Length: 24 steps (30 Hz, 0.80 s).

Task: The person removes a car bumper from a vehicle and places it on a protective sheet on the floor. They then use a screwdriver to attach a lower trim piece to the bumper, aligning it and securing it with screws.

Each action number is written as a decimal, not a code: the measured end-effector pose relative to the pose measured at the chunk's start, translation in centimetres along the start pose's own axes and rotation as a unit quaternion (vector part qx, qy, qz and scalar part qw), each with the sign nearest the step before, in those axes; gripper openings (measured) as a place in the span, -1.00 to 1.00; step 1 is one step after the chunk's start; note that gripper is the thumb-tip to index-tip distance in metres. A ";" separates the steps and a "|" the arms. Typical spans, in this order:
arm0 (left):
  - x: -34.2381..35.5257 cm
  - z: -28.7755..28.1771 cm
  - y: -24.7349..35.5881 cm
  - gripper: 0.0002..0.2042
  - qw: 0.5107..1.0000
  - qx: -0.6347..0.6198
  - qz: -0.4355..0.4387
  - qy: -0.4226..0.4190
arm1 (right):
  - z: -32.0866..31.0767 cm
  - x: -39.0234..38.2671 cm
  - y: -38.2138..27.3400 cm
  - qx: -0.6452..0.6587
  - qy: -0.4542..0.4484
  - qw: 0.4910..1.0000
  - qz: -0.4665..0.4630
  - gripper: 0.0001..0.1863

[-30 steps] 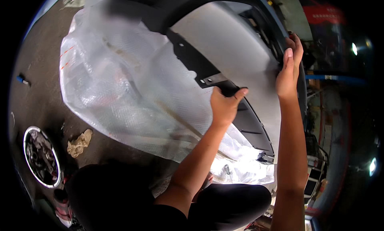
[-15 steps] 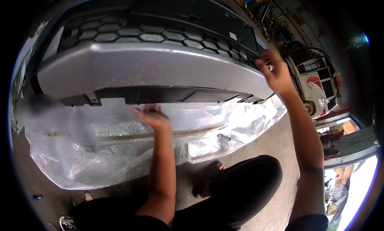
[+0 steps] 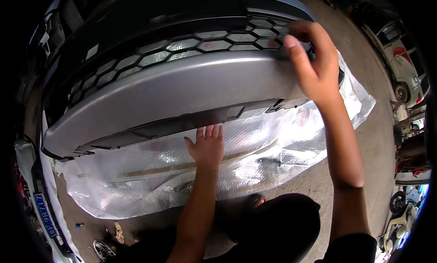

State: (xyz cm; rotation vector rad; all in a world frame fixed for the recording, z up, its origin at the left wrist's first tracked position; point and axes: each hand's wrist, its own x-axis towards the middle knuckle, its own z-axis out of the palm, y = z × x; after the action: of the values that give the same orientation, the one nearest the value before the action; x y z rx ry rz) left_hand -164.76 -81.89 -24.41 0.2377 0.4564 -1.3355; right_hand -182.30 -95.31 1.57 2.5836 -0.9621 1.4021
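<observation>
Left hand (image 3: 207, 150): fingers open and straight, meeting the lower edge of the bumper (image 3: 182, 90), probably steadying it (wrap (image 3: 123, 190) beneath them likely guards its finish). Right hand (image 3: 319, 69): fingers curled at the grille (image 3: 218, 39); whether gripping, I cannot tell.

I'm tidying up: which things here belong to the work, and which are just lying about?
Seemingly in use:
grey bumper, right hand on it, left hand at its lower edge
bubble wrap beneath

Seemingly lying about:
crumpled beige cloth
round dish
small blue item
</observation>
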 end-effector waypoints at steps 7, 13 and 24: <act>1.6 1.1 -10.6 -0.64 0.995 0.018 -0.090 0.037 | -2.9 -1.5 5.9 -0.055 0.001 0.990 0.130 -0.59; 2.5 2.3 -14.1 -0.57 0.962 0.186 -0.109 -0.166 | -3.8 -3.0 5.7 -0.089 -0.003 0.995 -0.046 -0.30; 0.6 7.3 -18.4 -0.80 0.916 0.300 0.199 -0.177 | -3.1 -5.8 5.9 -0.194 -0.079 0.975 -0.073 0.22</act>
State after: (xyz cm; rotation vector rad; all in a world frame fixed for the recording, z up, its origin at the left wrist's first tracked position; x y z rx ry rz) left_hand -181.17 -89.69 -16.49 0.5531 -0.3152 -1.0494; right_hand -190.11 -96.20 -2.49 2.4338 -0.9301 0.8799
